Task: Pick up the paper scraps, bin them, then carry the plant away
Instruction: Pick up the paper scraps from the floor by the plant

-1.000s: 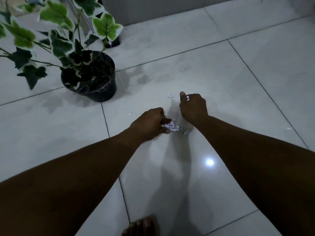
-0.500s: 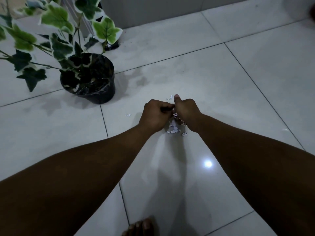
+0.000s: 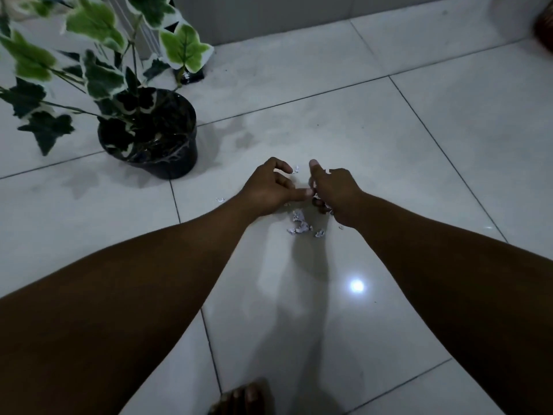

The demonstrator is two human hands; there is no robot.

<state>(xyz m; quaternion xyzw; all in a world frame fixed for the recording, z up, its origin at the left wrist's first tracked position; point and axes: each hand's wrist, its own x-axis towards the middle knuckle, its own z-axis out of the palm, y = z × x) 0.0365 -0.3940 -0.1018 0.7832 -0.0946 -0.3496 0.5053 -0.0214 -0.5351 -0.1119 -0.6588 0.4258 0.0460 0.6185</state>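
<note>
Two bare forearms reach over the tiled floor. Near its far left edge stands the potted plant, well apart from both hands. Left hand hangs loosely open; right hand cups scraps. Loose paper scraps lie just below them.

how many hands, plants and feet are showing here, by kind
hands: 2, left and right
plant: 1
foot: 1
total: 4
</note>
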